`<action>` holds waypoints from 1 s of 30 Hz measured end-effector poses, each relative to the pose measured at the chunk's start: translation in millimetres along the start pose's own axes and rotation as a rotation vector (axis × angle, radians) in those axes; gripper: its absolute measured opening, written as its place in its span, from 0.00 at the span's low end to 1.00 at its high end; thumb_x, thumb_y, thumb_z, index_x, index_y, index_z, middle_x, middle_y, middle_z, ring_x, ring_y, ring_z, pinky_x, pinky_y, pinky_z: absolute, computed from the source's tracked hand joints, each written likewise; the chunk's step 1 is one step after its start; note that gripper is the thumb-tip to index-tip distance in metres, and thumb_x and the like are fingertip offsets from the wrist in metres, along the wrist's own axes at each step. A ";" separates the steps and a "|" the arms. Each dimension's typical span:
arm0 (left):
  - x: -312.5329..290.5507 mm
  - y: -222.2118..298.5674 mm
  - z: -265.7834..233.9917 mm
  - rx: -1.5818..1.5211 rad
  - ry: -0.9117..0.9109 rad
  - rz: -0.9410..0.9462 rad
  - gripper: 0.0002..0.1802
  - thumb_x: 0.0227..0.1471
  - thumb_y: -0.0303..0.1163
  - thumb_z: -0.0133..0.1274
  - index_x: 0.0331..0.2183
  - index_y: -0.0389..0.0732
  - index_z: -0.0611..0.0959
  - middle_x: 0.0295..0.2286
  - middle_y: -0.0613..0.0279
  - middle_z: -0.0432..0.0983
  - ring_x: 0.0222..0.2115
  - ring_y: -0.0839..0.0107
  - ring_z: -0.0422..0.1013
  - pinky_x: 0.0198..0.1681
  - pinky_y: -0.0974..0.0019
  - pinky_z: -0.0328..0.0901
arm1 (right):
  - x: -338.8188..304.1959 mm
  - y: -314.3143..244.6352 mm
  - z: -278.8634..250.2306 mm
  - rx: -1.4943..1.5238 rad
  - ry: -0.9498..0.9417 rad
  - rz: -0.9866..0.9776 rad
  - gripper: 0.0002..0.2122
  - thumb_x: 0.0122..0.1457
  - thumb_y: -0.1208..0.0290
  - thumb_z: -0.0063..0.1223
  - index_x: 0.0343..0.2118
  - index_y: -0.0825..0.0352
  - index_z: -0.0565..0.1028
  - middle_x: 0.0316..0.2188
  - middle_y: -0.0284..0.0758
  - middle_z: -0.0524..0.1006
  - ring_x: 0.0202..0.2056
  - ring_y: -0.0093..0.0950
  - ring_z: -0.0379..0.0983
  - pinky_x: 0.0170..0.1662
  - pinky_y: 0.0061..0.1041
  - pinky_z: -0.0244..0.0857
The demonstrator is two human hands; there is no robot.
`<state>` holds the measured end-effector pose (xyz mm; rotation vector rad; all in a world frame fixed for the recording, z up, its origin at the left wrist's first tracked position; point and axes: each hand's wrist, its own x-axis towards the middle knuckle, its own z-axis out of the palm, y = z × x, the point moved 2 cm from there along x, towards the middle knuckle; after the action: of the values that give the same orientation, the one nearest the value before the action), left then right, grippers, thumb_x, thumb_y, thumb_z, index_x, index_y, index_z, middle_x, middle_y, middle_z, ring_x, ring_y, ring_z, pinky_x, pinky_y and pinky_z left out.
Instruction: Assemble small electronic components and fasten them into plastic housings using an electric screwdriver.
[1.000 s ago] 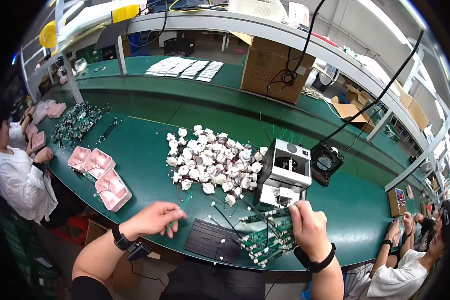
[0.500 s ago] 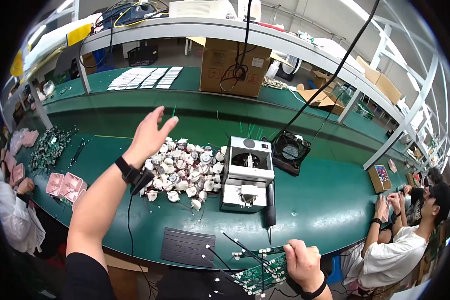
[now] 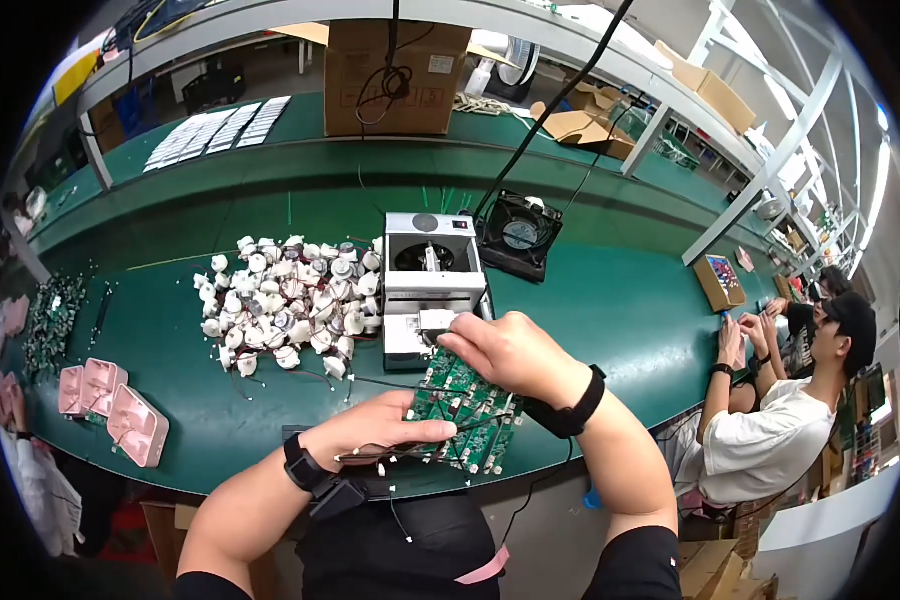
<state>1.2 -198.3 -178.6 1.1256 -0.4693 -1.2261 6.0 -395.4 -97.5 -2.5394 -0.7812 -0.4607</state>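
A green circuit board panel (image 3: 457, 393), with black wires trailing from its lower side, is held tilted in front of me at the table's near edge. My left hand (image 3: 385, 432) grips its left side, thumb lying across the face. With bent fingers my right hand (image 3: 510, 355) grasps the panel's upper edge, directly before a grey-and-white benchtop machine (image 3: 433, 258) with a dark reel inside. The right hand covers the machine's lower right part. Left of the machine lies a pile of small white motor-like parts (image 3: 295, 300) with thin wires.
Pink trays (image 3: 135, 425) stand at the left, near a heap of small green boards (image 3: 55, 325). A black fan (image 3: 518, 235) sits behind the machine's right side. A cardboard box (image 3: 395, 75) rests on the back bench. Co-workers sit at right, one in a white shirt (image 3: 770, 435).
My left hand has come down from above the white parts and taken hold of the panel. The right hand has brought the panel up and left, before the machine. The view has shifted.
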 end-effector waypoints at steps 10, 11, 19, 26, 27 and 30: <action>-2.9 7.8 -1.5 0.108 0.333 0.147 0.14 0.59 0.34 0.58 0.43 0.36 0.84 0.34 0.66 0.82 0.33 0.79 0.75 0.39 0.71 0.70 | 32.3 -1.4 10.1 -0.243 0.079 -0.325 0.13 0.60 0.66 0.57 0.22 0.62 0.67 0.10 0.35 0.70 0.14 0.39 0.71 0.17 0.37 0.64; -3.0 7.9 -3.8 0.104 0.341 0.155 0.14 0.59 0.34 0.58 0.43 0.36 0.84 0.34 0.66 0.82 0.33 0.79 0.75 0.39 0.71 0.70 | 35.9 -2.3 10.3 -0.242 0.075 -0.336 0.13 0.60 0.66 0.57 0.22 0.62 0.67 0.10 0.35 0.70 0.14 0.39 0.71 0.17 0.37 0.64; 4.4 -10.5 -28.0 -0.029 0.443 0.163 0.10 0.58 0.30 0.59 0.41 0.35 0.84 0.34 0.64 0.82 0.33 0.77 0.75 0.37 0.71 0.71 | 45.5 -7.5 28.2 -0.324 0.050 -0.378 0.14 0.60 0.66 0.58 0.21 0.62 0.67 0.09 0.32 0.69 0.12 0.36 0.70 0.15 0.34 0.61; -3.4 -19.4 -48.0 -0.303 0.488 0.157 0.10 0.60 0.32 0.56 0.41 0.36 0.83 0.35 0.61 0.81 0.34 0.75 0.76 0.39 0.71 0.72 | 51.6 -9.3 20.2 -0.327 0.045 -0.373 0.12 0.61 0.64 0.55 0.25 0.62 0.68 0.10 0.34 0.72 0.15 0.36 0.73 0.16 0.34 0.64; -3.6 -21.8 -51.7 -0.302 0.488 0.157 0.10 0.60 0.32 0.56 0.41 0.36 0.83 0.35 0.61 0.81 0.34 0.75 0.76 0.39 0.71 0.72 | 50.8 -8.8 17.7 -0.327 0.047 -0.373 0.12 0.61 0.64 0.55 0.25 0.62 0.68 0.10 0.34 0.72 0.15 0.36 0.73 0.16 0.34 0.64; -4.4 -20.2 -54.9 -0.571 0.228 0.108 0.18 0.64 0.40 0.51 0.45 0.35 0.80 0.38 0.59 0.80 0.35 0.69 0.78 0.42 0.66 0.73 | 57.2 -13.1 5.8 -0.136 0.122 -0.273 0.13 0.61 0.68 0.57 0.24 0.65 0.67 0.13 0.37 0.71 0.16 0.41 0.72 0.18 0.38 0.64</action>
<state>33.8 -169.9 -218.1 0.7237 0.0031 -1.0298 44.2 -357.3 -73.7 -2.5063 -1.0882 -0.7736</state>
